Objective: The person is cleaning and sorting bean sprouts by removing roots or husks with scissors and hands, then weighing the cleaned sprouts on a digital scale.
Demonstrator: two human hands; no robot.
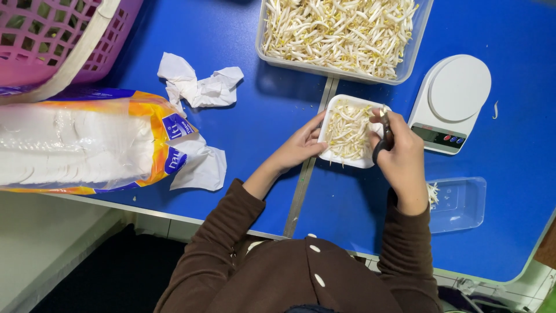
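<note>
On the blue table (255, 133) lie crumpled tissues (197, 87), a plastic bag of white foam trays (81, 145), a pink basket (63, 35), a white scale (452, 101), a clear lid (460, 203) and a large sprout tub (341, 35).

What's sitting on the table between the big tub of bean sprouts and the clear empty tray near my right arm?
In the head view, the white kitchen scale lies between the big tub and the clear tray, on the blue table.
</note>
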